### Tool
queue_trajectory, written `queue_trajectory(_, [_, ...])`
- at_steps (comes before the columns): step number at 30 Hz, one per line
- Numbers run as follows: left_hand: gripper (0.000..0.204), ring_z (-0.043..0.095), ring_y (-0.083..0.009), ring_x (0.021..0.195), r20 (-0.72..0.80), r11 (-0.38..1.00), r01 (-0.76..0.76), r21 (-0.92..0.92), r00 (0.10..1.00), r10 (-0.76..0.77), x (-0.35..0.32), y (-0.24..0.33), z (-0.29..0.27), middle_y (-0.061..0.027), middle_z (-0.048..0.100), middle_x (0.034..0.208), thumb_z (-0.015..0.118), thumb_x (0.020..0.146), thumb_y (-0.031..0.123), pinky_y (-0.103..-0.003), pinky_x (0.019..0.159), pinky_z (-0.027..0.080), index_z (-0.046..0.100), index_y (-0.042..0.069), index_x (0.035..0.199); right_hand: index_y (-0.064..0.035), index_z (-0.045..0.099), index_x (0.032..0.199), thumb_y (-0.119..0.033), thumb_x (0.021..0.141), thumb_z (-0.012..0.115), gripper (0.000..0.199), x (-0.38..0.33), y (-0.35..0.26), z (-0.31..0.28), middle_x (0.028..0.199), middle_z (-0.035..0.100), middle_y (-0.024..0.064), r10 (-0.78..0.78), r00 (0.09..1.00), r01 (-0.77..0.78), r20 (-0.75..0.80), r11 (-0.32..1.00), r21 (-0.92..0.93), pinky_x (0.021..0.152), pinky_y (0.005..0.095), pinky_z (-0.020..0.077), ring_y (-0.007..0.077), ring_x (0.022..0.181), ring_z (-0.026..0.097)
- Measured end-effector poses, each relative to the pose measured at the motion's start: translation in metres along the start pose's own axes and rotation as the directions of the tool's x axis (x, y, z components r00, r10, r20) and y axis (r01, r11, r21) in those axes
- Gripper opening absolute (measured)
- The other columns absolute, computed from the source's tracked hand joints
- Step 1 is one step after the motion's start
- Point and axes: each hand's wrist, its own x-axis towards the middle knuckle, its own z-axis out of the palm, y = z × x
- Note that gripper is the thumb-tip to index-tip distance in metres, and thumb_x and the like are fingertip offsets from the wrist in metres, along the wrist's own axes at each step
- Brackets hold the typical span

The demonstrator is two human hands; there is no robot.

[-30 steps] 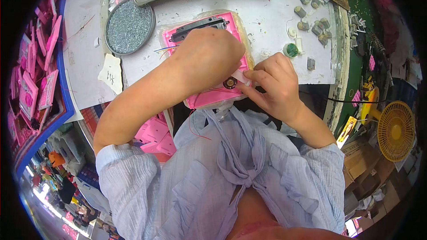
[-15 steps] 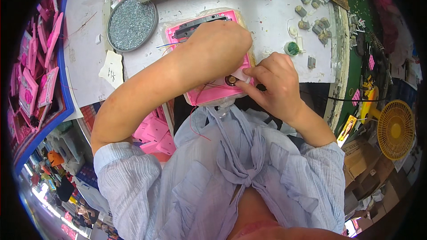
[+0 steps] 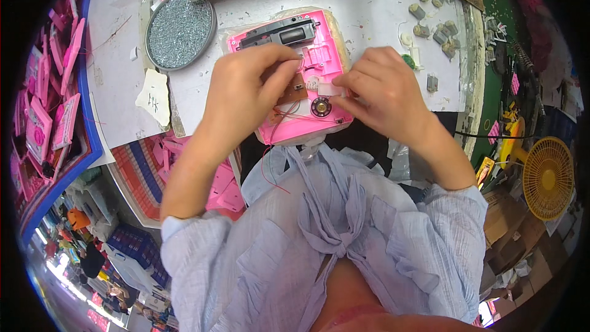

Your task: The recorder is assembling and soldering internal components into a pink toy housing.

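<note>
Reaching over a white tabletop [image 3: 381,18], two bare forearms [image 3: 201,163] slant inward from crinkled pale-blue sleeves [image 3: 190,252]. Between them lies a shallow pink plastic shell [image 3: 301,130], squarish, its open side up. The left hand [image 3: 243,89] arches over the shell's left side, thumb and forefinger tips close together; whether they grip anything cannot be told. The right hand [image 3: 387,89] curls in opposite, knuckles raised, thumb and forefinger slightly apart. Farther left sits a round dish [image 3: 173,69] heaped with shiny metal bits [image 3: 179,32]. Inside the shell are a long black moulded part [image 3: 295,34], a flat brown circuit board [image 3: 294,93], a round dark-rimmed speaker [image 3: 321,107] and a flat white piece [image 3: 326,90] by the right fingertips, its grip unclear.
</note>
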Motion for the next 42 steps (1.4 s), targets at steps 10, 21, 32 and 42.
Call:
queue_trajectory(10, [0.029, 0.064, -0.0247, 0.064, -0.361, 0.912, -0.341, 0.228, 0.840, 0.405, -0.032, -0.048, 0.049, -0.0109, 0.067, 0.086, 0.071, 0.082, -0.007, -0.035, 0.057, 0.051, 0.063, 0.004, 0.108, -0.0070, 0.070, 0.092, -0.021, 0.074, 0.087, 0.028, 0.015, 0.046, 0.017, 0.075, 0.059, 0.0032, -0.184, 0.983, 0.178, -0.002, 0.950, 0.256, 0.072, 0.0384, 0.0462, 0.0271, 0.077, 0.059])
queue_trajectory(21, [0.023, 0.064, -0.0267, 0.067, -0.309, 0.930, -0.362, 0.069, 0.878, 0.365, -0.026, -0.037, 0.043, -0.0108, 0.066, 0.086, 0.073, 0.081, -0.006, -0.036, 0.060, 0.052, 0.067, 0.004, 0.102, -0.0086, 0.074, 0.105, -0.015, 0.072, 0.085, 0.036, -0.001, 0.014, -0.003, 0.084, 0.061, 0.0043, 0.050, 0.998, -0.052, 0.030, 0.995, 0.085, 0.078, 0.0375, 0.0428, 0.0262, 0.083, 0.055])
queue_trajectory(32, [0.012, 0.065, -0.0268, 0.068, -0.013, 0.833, -0.414, 0.366, 0.893, 0.449, 0.008, -0.016, 0.029, -0.0097, 0.065, 0.082, 0.075, 0.085, 0.007, -0.036, 0.062, 0.052, 0.070, 0.004, 0.095, -0.0101, 0.074, 0.104, -0.014, 0.077, 0.082, 0.028, -0.014, 0.011, 0.012, 0.080, 0.060, 0.0022, 0.111, 0.989, -0.103, -0.101, 0.991, 0.085, 0.076, 0.0373, 0.0426, 0.0235, 0.078, 0.056])
queue_trajectory(42, [0.011, 0.069, -0.0323, 0.075, 0.275, 0.812, -0.369, 0.451, 0.924, 0.267, 0.029, -0.005, 0.035, -0.0128, 0.070, 0.082, 0.074, 0.087, 0.014, -0.040, 0.066, 0.054, 0.073, 0.005, 0.092, -0.0094, 0.075, 0.098, -0.011, 0.076, 0.084, 0.024, -0.024, 0.009, 0.006, 0.071, 0.059, 0.0006, 0.191, 0.972, -0.165, -0.137, 0.969, 0.183, 0.070, 0.0361, 0.0429, 0.0208, 0.067, 0.054])
